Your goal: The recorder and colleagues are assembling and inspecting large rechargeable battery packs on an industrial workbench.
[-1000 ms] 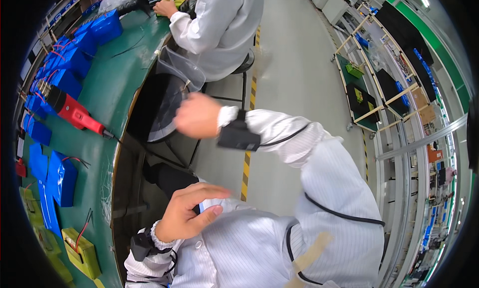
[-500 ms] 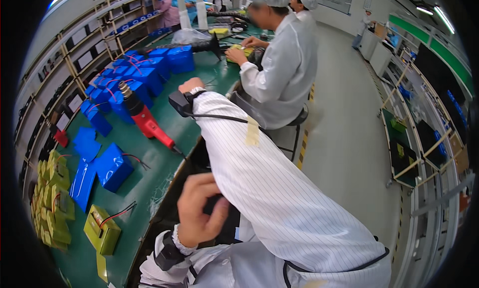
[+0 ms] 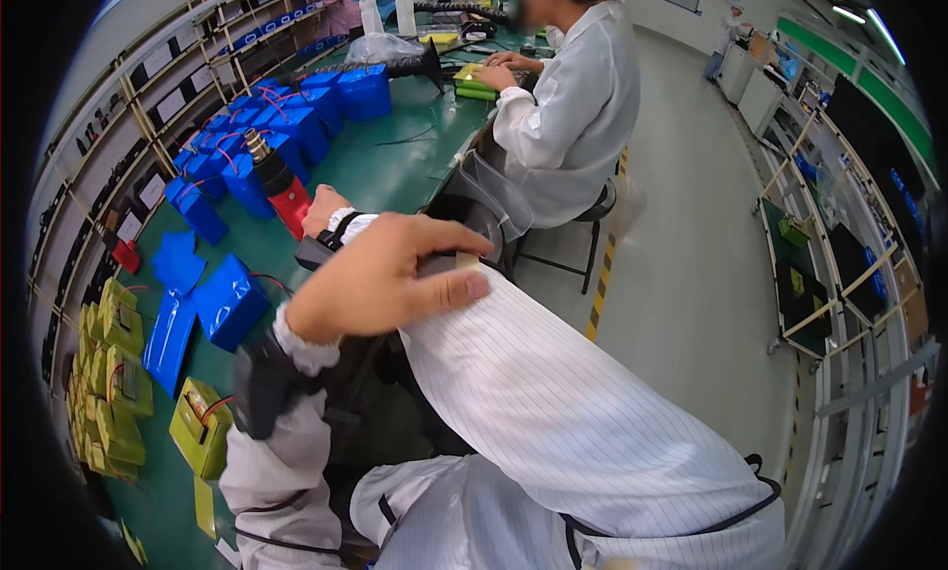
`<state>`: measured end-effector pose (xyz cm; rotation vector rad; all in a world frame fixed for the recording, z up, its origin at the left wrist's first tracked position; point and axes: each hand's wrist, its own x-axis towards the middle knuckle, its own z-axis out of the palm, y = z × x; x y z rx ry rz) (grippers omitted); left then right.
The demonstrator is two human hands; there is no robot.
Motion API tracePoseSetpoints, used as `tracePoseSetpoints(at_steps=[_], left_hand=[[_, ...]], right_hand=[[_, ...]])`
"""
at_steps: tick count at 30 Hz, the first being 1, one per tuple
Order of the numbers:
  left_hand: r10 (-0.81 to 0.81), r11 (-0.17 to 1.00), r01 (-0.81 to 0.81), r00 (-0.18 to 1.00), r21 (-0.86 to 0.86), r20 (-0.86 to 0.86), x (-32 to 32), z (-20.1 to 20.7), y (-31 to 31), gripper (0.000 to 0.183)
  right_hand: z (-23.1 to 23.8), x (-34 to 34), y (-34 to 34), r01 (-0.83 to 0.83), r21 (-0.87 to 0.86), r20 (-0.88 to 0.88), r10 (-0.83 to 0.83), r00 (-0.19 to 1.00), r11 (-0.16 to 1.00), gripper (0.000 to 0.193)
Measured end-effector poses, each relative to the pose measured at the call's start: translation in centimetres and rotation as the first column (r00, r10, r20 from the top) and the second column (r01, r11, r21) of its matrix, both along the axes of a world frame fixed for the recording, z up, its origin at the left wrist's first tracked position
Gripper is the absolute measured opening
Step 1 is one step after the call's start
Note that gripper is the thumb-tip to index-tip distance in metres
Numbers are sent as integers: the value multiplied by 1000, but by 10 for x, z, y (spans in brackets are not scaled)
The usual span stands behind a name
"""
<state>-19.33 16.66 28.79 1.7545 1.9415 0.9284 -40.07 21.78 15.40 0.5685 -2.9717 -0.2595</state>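
Note:
My left hand (image 3: pixel 380 279) is over my right forearm, thumb and fingers apart, at the beige tape (image 3: pixel 467 260) on the white striped sleeve (image 3: pixel 553 372). Whether it touches the sleeve is hard to tell. Farther off, my right hand (image 3: pixel 324 212) is closed at the grip of a red heat gun (image 3: pixel 288 197), its fingers partly hidden. The gun's metal nozzle points toward a cluster of blue-wrapped battery packs (image 3: pixel 296 125). Nearer lie another blue pack (image 3: pixel 230 303), flat blue wrap pieces (image 3: pixel 168 338) and a yellow-green battery pack (image 3: pixel 200 427) with red leads.
Many yellow-green packs (image 3: pixel 109 392) are stacked at the left edge of the green bench (image 3: pixel 415 140). Shelving (image 3: pixel 128 145) runs behind it. A seated co-worker (image 3: pixel 578 96) handles a yellow-green pack (image 3: pixel 474 76) at the far right of the bench. A wheeled rack (image 3: pixel 790 264) stands across the aisle.
My right hand has come back and left to the heat gun's grip. My left hand has risen from below the right sleeve to above it, its fingers straightening. The view has shifted slightly.

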Motion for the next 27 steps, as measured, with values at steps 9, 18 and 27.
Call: tracePoseSetpoints(at_steps=[9, 18, 27], left_hand=[[-77, 987, 66, 994, -144, -72, -1, -17, 1, 83], [-64, 987, 101, 958, 122, -279, 44, -44, -1, 79], [-38, 986, 76, 970, 148, -242, 82, -113, -38, 95]], right_hand=[[-25, 37, -43, -154, -44, 35, 156, 987, 987, 25], [-47, 91, -84, -329, -172, 79, 345, 935, 929, 24], [-83, 189, -97, -400, -462, 173, 523, 835, 791, 23]])
